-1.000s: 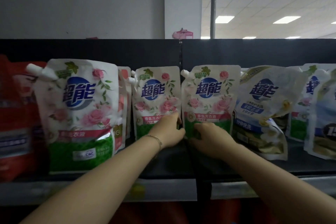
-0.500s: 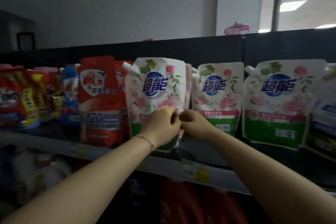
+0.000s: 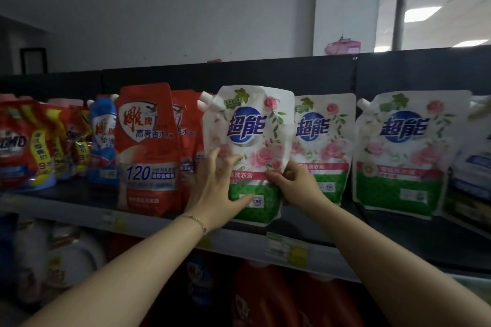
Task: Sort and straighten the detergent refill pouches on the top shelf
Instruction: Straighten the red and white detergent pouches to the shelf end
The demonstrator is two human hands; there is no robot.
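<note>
In the middle of the frame, the front rose pouch (image 3: 255,127) is at the front edge of the top shelf (image 3: 398,236). It is just right of a red pouch (image 3: 148,146) and hides the left edge of a second rose pouch (image 3: 322,146). The left hand (image 3: 212,188) lies on its lower left side. That grip is spread wide, with flat fingers pressing the front. The right hand (image 3: 295,183) is at the lower right edge, and that grip pinches the pouch between thumb and fingers. I cannot tell if the bottom sits flat on the shelf. To do this step well, I think both hands should turn the pouch until its sides go straight up, then set its bottom down flat. It looks soft and full, so it may sag or flop, and a slow push down low seems best. It should line up with the 2 rose pouches toward the right of the frame and not bump the red one.
</note>
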